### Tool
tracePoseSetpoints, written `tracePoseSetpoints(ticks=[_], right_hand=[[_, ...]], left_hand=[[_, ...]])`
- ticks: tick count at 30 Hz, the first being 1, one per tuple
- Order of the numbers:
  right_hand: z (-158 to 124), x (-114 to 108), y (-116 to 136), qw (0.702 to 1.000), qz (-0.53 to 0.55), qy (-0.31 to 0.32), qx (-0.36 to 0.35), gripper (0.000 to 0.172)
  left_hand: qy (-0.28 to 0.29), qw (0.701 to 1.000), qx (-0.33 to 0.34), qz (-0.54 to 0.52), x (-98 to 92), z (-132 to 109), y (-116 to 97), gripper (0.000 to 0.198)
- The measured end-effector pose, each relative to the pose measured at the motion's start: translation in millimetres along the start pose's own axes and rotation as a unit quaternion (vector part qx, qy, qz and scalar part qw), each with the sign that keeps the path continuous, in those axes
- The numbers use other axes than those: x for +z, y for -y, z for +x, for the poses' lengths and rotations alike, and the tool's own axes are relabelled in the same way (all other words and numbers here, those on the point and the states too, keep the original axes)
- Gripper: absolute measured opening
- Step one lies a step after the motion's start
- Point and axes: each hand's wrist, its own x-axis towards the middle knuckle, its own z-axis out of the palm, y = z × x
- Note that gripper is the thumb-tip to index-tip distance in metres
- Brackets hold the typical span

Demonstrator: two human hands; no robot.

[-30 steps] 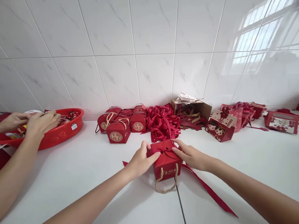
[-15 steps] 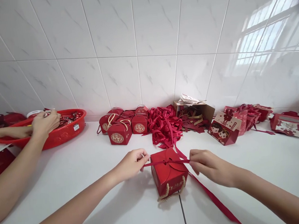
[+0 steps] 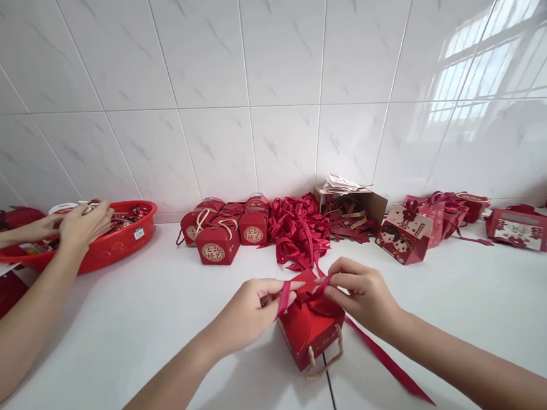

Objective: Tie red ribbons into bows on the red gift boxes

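The left hand (image 3: 257, 309) pinched a red ribbon (image 3: 284, 296) that crossed its fingers; the right hand (image 3: 361, 286) gripped the ribbon's right-hand part. Both worked over the top of a red gift box (image 3: 305, 331), near the middle of the white table (image 3: 497, 327), its rope handle (image 3: 342, 344) at the near side. A ribbon heap (image 3: 299, 225) lay on the far side.

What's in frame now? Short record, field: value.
left hand: holds glossy red ribbon
right hand: holds another stretch of the ribbon
box: red cardboard box, curved top flaps folded in, beige twisted-rope handle on near side
surface: white tabletop
knot: cannot tell, partly hidden
behind: red boxes with round gold emblems, tangled pile of red ribbons
far left: co-worker's hands at red plastic basin
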Motion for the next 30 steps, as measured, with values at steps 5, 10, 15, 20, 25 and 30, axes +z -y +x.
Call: tracePoseSetpoints(ticks=[5,10,15,20,25,30], right_hand=[[2,15,26,0.969,0.156,0.080,0.175,0.023],[4,24,35,0.943,0.201,0.097,0.247,0.015],[10,17,29,0.902,0.254,0.159,0.310,0.009],[21,3,25,0.887,0.244,0.258,0.294,0.017],[33,-4,27,0.886,0.188,0.332,0.263,0.022],[36,-3,22,0.889,0.153,0.355,0.246,0.013]], left_hand=[[-0.112,0.959,0.092,0.245,30.1,-4,6,0.028],[-0.159,0.915,0.133,0.346,40.3,-7,19,0.036],[-0.181,0.900,0.198,0.343,38.0,-8,26,0.037],[-0.095,0.938,0.282,0.179,29.5,3,34,0.035],[-0.044,0.954,0.291,0.051,22.1,18,43,0.026],[-0.077,0.973,0.216,0.029,23.2,18,39,0.019]])
